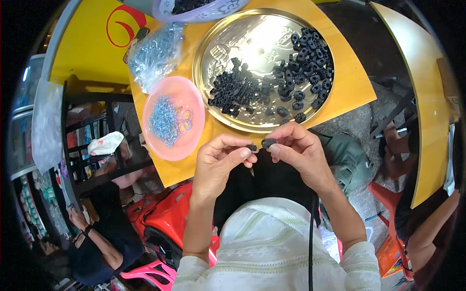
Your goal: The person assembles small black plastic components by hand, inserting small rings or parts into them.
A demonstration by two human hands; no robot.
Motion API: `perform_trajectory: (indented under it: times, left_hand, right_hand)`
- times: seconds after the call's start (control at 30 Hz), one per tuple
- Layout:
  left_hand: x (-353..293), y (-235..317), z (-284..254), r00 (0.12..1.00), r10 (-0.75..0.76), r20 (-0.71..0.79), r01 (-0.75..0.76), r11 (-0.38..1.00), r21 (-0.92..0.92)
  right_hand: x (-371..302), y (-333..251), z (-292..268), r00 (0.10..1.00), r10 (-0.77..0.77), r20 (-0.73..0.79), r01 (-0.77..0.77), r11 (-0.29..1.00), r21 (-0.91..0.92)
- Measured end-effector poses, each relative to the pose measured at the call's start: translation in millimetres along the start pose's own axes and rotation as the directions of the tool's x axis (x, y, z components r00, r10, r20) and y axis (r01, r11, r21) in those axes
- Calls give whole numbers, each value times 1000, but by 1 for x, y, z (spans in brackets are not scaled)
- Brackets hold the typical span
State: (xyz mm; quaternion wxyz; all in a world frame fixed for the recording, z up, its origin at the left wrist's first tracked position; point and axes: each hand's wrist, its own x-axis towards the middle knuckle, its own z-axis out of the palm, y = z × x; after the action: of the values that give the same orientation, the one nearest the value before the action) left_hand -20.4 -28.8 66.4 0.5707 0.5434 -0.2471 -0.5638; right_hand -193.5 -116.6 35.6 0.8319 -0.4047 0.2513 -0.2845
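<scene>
In front of my lap, just off the near edge of a round gold tray [199, 92], my two hands face each other. My left hand [217, 162] pinches a small black plastic part [251, 148] between thumb and fingertips. A slightly larger black oval part [268, 143] sits in the pinch of my right hand [298, 153]. The two parts are close together but look apart. On the tray, small black pieces [233, 92] form a heap at left, and black oval parts with holes [310, 58] are piled at right.
Left of the tray, a pink oval dish [189, 143] holds many small bluish pieces and several rings. Behind it lies a clear plastic bag [158, 51]. A lilac basin [204, 14] stands at the far edge of the yellow table [352, 92]. Other people sit at both sides.
</scene>
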Motion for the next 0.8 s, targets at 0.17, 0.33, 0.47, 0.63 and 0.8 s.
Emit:
perform_trajectory:
  times: [0.17,0.33,0.47,0.63,0.8]
  left_hand:
    - [-11,1,-2,1000,-7,-2,7,998,-60]
    - [-18,0,-4,1000,19,-2,-19,999,-30]
    - [-23,0,-6,1000,27,-2,-27,999,-21]
    - [-26,-1,-8,1000,28,-2,-28,999,-35]
    - [-28,0,-11,1000,9,17,-8,1000,-30]
  right_hand:
    - [-3,-2,8,997,62,45,-61,998,-12]
    - [-6,1,12,994,70,87,-70,998,-11]
    - [-8,5,13,992,51,120,-47,998,-38]
    - [-9,4,15,988,49,145,-42,998,-52]
    - [-11,3,18,982,21,189,-4,996,-88]
